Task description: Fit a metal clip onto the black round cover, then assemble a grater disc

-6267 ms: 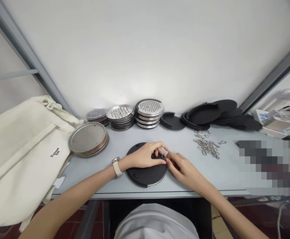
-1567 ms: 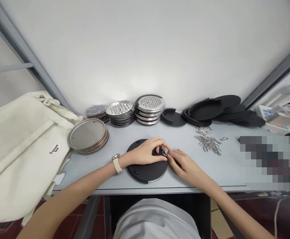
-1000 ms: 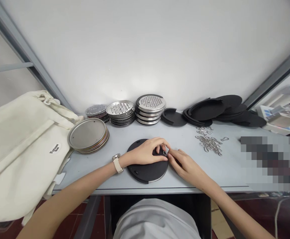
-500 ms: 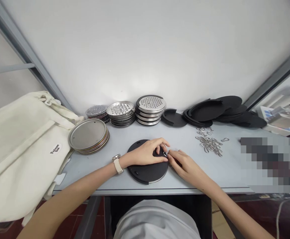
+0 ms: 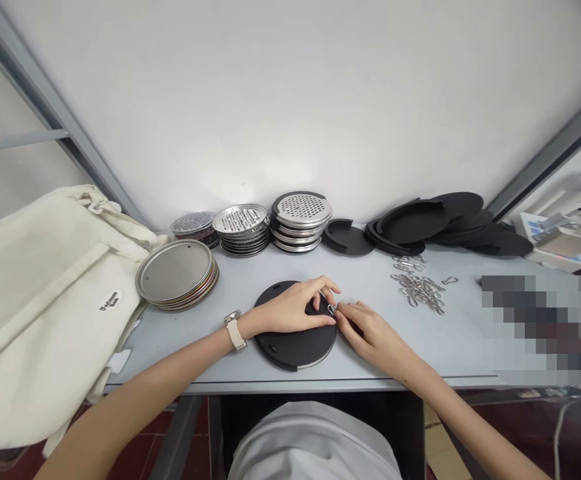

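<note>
A black round holder (image 5: 303, 348) lies flat near the table's front edge, a thin silvery rim showing at its lower right. My left hand (image 5: 293, 307) rests across it, thumb and curled fingers at the right rim, holding it there. A small metal wire clip (image 5: 331, 309) sits at that rim between both hands. My right hand (image 5: 365, 330) pinches the clip's outer end with thumb and forefinger. Whether the clip passes through the holder is hidden by my fingers.
Loose metal clips (image 5: 420, 290) lie to the right. Along the wall stand stacked perforated grater plates (image 5: 303, 210), another grater stack (image 5: 240, 220) and black round holders (image 5: 410, 223). Plain metal discs (image 5: 175, 270) are piled at left, beside a cream bag (image 5: 60, 280).
Both hands keep almost the same pose at the holder's right rim. The view has shifted very slightly; nothing else visibly differs.
</note>
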Demonstrator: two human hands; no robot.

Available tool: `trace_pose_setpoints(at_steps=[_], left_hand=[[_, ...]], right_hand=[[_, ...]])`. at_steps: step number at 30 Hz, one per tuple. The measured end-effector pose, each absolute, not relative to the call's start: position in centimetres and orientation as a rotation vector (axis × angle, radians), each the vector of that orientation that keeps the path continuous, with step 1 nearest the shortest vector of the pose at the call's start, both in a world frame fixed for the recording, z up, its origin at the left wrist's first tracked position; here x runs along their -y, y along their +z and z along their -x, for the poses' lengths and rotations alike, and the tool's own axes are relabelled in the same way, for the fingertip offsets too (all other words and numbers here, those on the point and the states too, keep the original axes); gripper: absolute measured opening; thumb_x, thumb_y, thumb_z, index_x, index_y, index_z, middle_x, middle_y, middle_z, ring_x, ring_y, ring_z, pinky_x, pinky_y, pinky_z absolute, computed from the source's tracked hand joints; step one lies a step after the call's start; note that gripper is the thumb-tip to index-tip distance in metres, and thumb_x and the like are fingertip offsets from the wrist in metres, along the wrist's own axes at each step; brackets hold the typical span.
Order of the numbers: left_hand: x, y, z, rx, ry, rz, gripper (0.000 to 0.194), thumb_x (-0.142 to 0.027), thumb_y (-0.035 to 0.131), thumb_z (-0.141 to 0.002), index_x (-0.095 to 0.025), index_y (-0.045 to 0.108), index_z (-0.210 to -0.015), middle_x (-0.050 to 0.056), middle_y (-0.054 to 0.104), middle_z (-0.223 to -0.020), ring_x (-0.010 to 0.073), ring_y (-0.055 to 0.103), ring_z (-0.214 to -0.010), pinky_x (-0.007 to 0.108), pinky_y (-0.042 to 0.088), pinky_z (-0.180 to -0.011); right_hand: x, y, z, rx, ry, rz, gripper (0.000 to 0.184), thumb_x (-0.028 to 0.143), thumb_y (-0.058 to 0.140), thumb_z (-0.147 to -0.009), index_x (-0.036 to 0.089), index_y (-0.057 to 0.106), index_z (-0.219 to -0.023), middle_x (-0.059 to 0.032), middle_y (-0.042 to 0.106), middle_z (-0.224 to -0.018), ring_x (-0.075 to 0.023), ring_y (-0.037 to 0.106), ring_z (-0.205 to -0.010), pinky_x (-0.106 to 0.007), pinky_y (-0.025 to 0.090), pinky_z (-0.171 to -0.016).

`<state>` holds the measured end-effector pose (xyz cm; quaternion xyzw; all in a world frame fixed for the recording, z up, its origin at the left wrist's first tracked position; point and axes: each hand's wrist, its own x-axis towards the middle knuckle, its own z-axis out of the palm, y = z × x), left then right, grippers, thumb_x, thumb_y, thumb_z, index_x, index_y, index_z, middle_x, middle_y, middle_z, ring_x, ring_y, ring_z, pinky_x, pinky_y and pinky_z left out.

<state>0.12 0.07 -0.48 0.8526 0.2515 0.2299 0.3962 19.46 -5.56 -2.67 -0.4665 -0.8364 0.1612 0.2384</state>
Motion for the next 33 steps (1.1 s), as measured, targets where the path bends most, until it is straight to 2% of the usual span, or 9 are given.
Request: trace_pose_setpoints(at_steps=[33], left_hand=[[-0.06, -0.10, -0.14, -0.612, 0.577, -2.189, 0.039, -0.022, 0.067, -0.078, -0.019, 0.053, -0.114, 0.003, 0.064, -0.101, 0.0113, 0.053, -0.076, 0.024, 0.045, -0.072]], right_hand=[[5.64, -2.63, -19.55, 2.314, 0.411, 1.291, 0.024, 0.018, 0.035, -0.095, 0.021, 0.046, -0.073, -0.0011, 0.052, -0.065, -0.0182, 0.048, -0.064, -0.030, 0.038, -0.062]])
